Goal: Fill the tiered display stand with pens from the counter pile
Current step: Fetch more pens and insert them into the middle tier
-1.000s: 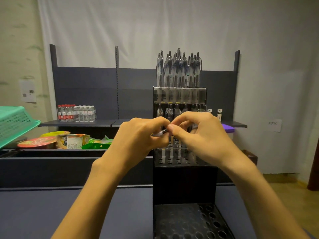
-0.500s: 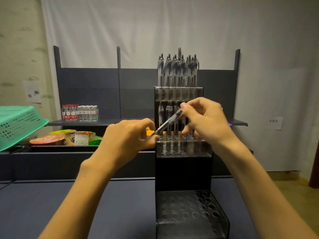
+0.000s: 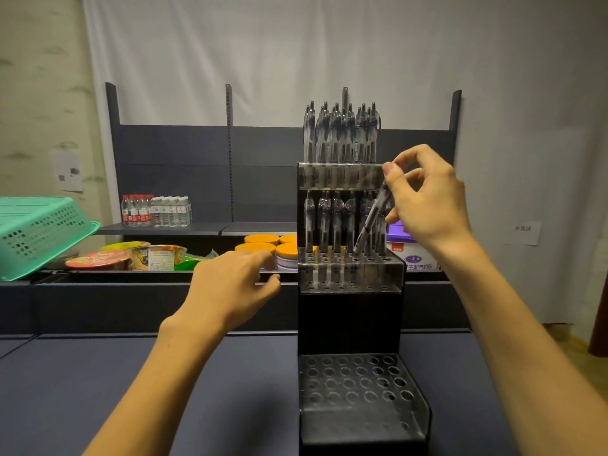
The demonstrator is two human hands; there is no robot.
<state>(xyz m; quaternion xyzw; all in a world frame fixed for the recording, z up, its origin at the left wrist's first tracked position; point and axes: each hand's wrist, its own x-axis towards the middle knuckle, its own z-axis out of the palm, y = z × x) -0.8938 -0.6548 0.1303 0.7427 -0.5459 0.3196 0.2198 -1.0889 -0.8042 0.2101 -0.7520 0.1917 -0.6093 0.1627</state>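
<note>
The right hand (image 3: pixel 427 199) pinches 1 clear-barrelled black pen (image 3: pixel 370 222), tilted, tip at the right holes of the black tiered stand's (image 3: pixel 348 317) middle tier, needing straightening and lowering; left hand (image 3: pixel 230 284) hangs relaxed, empty.

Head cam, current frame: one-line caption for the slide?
Right hand angles a pen tip-first into the display stand's middle tier; left hand hovers open beside it.

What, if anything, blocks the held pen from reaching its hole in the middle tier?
Nothing visible. The right hand pinches the pen, tilted, its tip at the middle tier holes. Standing pens sit mostly to its left, some close beside it.
</note>
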